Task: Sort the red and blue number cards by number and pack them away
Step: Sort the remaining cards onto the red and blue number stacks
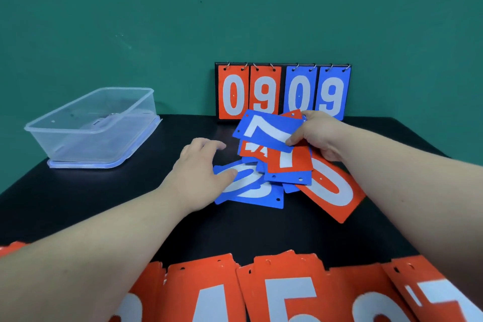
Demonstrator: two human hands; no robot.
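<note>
Blue 7 card is up off the table, pinched between thumb and fingers of the right hand, just over the messy pile of red and blue cards mid-table. Left hand lies flat with loose fingers on a blue card at the pile's edge. Row of red cards runs along the near edge. Black table, clear tub far left, flip scoreboard reading 0909 against the green wall.
</note>
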